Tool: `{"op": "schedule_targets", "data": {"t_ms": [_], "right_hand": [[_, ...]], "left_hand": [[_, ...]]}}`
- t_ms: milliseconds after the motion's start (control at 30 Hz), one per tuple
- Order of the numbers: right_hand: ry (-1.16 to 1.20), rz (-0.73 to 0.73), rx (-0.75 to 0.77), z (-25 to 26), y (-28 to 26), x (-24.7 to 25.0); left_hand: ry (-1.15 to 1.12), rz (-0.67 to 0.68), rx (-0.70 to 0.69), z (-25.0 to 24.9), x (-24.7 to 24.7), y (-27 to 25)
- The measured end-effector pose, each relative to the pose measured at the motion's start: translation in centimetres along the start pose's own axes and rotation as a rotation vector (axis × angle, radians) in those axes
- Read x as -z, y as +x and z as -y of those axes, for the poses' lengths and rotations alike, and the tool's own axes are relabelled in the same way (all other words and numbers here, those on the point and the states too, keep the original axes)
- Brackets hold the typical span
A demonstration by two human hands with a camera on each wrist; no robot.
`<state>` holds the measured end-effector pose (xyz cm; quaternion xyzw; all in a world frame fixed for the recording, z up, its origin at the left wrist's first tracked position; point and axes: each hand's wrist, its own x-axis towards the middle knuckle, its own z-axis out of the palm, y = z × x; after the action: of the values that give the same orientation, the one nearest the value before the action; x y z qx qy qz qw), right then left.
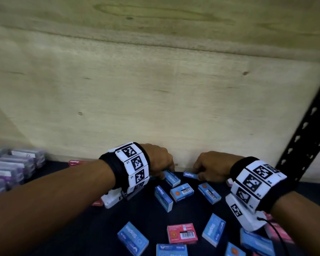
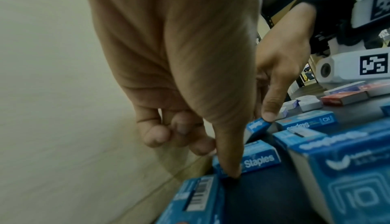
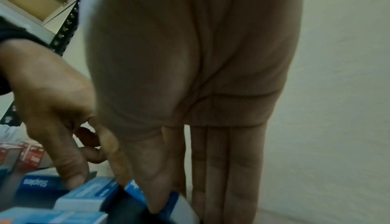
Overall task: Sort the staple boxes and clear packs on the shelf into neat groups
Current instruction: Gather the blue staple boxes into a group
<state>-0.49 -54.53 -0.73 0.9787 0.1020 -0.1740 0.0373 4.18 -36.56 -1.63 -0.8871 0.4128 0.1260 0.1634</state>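
Observation:
Blue staple boxes lie scattered on the dark shelf [image 1: 92,230]. My left hand [image 1: 166,171] reaches down at the back wall. Its thumb [image 2: 229,164] presses the side of a blue staple box [image 2: 259,159] while its curled fingers sit at the box's far end. My right hand [image 1: 197,174] pinches another blue staple box [image 1: 190,175] between thumb [image 3: 156,197] and straight fingers, tilted up off the shelf. Clear packs [image 1: 11,167] with purple contents are grouped at the far left.
More blue boxes [image 1: 163,198] and a red box [image 1: 182,233] lie nearer to me; another red box [image 1: 76,162] sits by the wall. A plywood back wall [image 1: 155,108] closes the shelf. A black perforated upright [image 1: 307,137] stands at the right.

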Motion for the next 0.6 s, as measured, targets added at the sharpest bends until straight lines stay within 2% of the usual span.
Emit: {"op": "schedule_targets", "data": {"t_ms": [267,600], "right_hand": [[0.023,-0.004,-0.025,-0.66,0.24,0.04],[0.064,-0.050,-0.016,-0.19,0.37,-0.14]], "left_hand": [[-0.029,-0.101,0.095,0.24,-0.17,-0.08],[0.016,-0.202,0.147,0.30,-0.64,-0.26]]}}
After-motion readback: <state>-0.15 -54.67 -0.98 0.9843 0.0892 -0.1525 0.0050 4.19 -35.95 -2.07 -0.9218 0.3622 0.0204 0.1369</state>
